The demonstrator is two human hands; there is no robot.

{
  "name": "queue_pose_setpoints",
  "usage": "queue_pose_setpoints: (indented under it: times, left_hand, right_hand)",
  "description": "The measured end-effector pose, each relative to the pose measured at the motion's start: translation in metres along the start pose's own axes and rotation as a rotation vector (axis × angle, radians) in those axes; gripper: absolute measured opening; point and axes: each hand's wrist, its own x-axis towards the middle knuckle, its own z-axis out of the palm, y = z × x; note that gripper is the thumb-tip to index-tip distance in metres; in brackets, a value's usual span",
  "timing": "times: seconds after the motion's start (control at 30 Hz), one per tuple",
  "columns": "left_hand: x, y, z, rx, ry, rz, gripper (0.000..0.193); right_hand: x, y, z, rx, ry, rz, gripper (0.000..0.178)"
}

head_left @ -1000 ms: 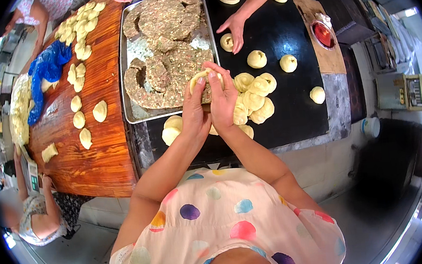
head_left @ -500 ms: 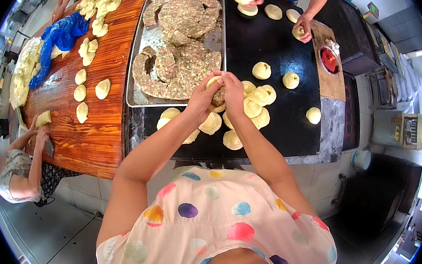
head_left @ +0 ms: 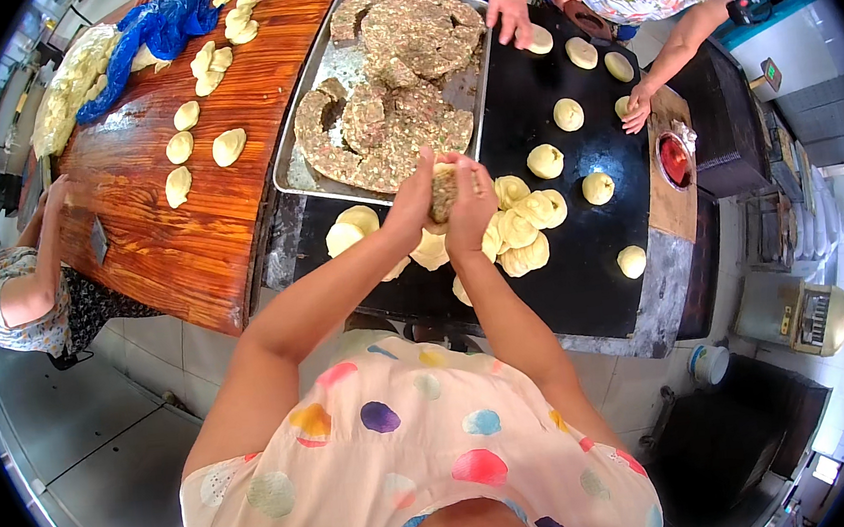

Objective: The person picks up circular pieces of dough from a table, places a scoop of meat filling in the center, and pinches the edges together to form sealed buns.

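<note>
My left hand and my right hand cup a lump of chunky meat filling between them. Pale dough shows at its lower edge, though the fingers hide most of it. Just beyond my hands is a metal tray with a large mass of the same filling. Flattened dough pieces overlap in a heap to the right of my hands, on the black work surface. More dough pieces lie under and beside my left forearm.
Several round dough balls are spread to the right. Across the table, a co-worker's hand touches one. A bowl of red paste stands on a board. On the left, a wooden table holds dough, blue plastic and a scraper.
My view has shifted, moving the scene rightward. The filling between my hands now faces up more. The co-worker opposite has let go of a dough ball; the scraper on the left lies free.
</note>
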Motion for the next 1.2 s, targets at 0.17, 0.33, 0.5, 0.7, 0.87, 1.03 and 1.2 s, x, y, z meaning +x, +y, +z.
queue_pose_setpoints:
  times: [0.17,0.33,0.5,0.7,0.87,1.03,1.2]
  left_hand:
    - [-0.024,0.021,0.003,-0.631,-0.267,0.014,0.061]
    - [-0.035,0.022,0.003,-0.535,-0.095,0.12,0.023]
    - [-0.037,0.034,-0.008,-0.386,0.037,0.172,0.025]
    - [-0.032,0.068,-0.038,-0.447,-0.183,0.014,0.044]
    - [-0.01,0.055,-0.045,-0.096,-0.019,0.044,0.051]
    - [0.006,0.051,-0.051,0.191,0.017,0.255,0.054]
    - [0.002,0.099,-0.043,-0.328,-0.151,0.022,0.062]
  right_hand:
    - [0.006,-0.006,0.011,0.525,0.107,0.176,0.022]
    - [-0.014,-0.003,0.036,0.242,0.125,-0.023,0.018]
    - [-0.015,0.002,0.049,-0.068,0.038,-0.209,0.025]
    - [0.009,-0.021,0.052,0.171,-0.203,0.059,0.055]
    - [0.006,-0.01,0.061,-0.377,-0.218,-0.017,0.049]
    - [0.004,0.009,0.074,-0.44,-0.131,-0.151,0.035]
    - [0.023,0.006,0.078,-0.026,-0.046,-0.095,0.033]
